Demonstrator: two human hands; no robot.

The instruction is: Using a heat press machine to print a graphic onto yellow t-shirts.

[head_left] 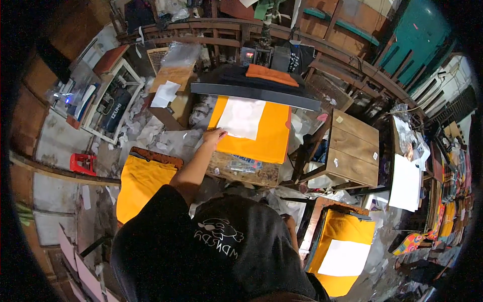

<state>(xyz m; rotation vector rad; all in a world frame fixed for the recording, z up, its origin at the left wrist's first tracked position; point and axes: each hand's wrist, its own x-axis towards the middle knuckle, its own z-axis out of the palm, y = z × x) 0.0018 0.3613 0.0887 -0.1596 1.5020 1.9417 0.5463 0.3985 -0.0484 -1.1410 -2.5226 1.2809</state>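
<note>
The left hand [215, 136] has its fingers drawn together at the near left corner of the white sheet [242, 118], though whether they pinch it I cannot tell. That sheet lies on the left part of the yellow cloth [274, 141], above the wooden tabletop's [259, 177] near edge, beside the dark grey press plate [254, 95]; the right hand's state cannot be told.

Red stool [75, 162] — far left, teal panel [425, 38]
</note>
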